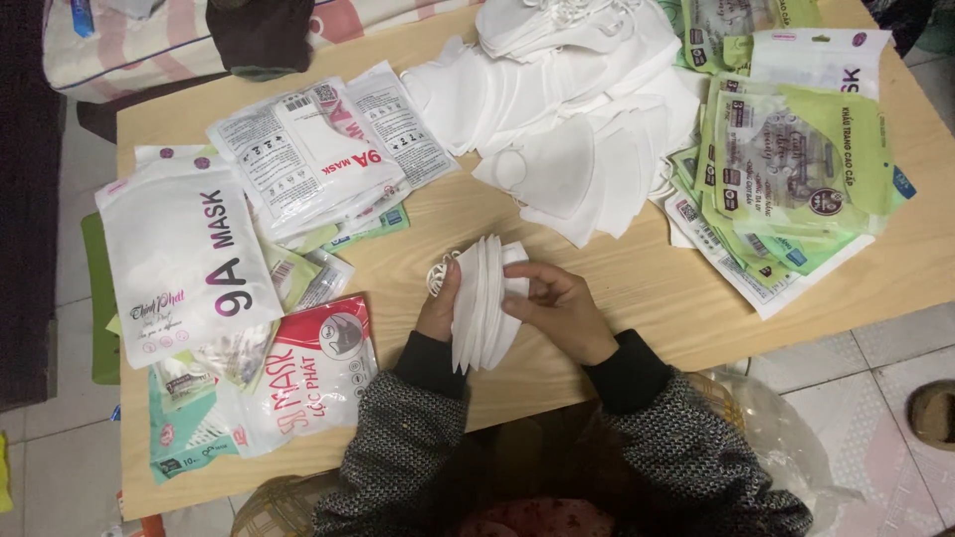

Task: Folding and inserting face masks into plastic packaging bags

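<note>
Hands at six o'clock on the wooden table (617,288) press a stack of white masks (484,298) between them, left hand (439,310) and right hand (559,308) both closed on it, and squaring the edges evenly seems wise

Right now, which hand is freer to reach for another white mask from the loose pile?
Probably the right hand: it lies nearer the loose white masks, touching the held stack only lightly, while the left hand props it.

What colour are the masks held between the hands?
White masks, seen best in the head view.
</note>
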